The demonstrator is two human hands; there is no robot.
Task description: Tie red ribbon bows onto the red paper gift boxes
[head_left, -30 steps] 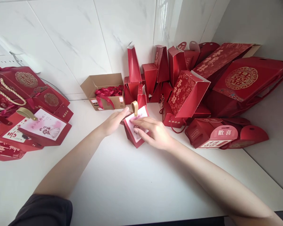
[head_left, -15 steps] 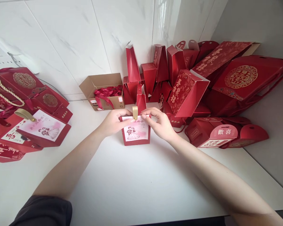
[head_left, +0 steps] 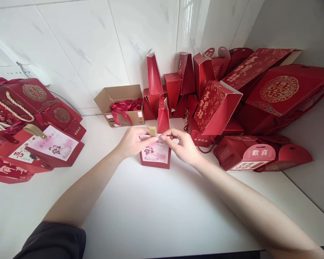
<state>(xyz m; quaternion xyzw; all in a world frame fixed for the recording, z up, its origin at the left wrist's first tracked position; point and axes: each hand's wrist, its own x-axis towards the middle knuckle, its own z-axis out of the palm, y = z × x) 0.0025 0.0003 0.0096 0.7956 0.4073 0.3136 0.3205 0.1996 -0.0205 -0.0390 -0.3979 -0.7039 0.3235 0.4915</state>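
A small red gift box [head_left: 154, 166] stands upright on the white table, its front covered by a pink card [head_left: 163, 153] with a drawn wedding couple. From its top edge rises a gold strap loop [head_left: 152, 131]. My left hand [head_left: 135, 141] pinches the top left of the box beside the strap, thumb in front and fingers behind. My right hand [head_left: 182, 145] grips the top right edge, thumb and index finger close to the strap's base. The two thumbs nearly meet there and hide the fastening point.
An open cardboard box [head_left: 124, 121] of dark red ribbon stands by the wall. Several red boxes [head_left: 216, 108] crowd the back and right. Decorated gift boxes [head_left: 56, 145] are heaped at the left. White table surface [head_left: 162, 212] lies in front of my arms.
Both hands have drawn inward toward the strap's base, the right thumb sliding left along the top edge. The strap loop sits slightly lower and tilts left. The camera view has shifted slightly.
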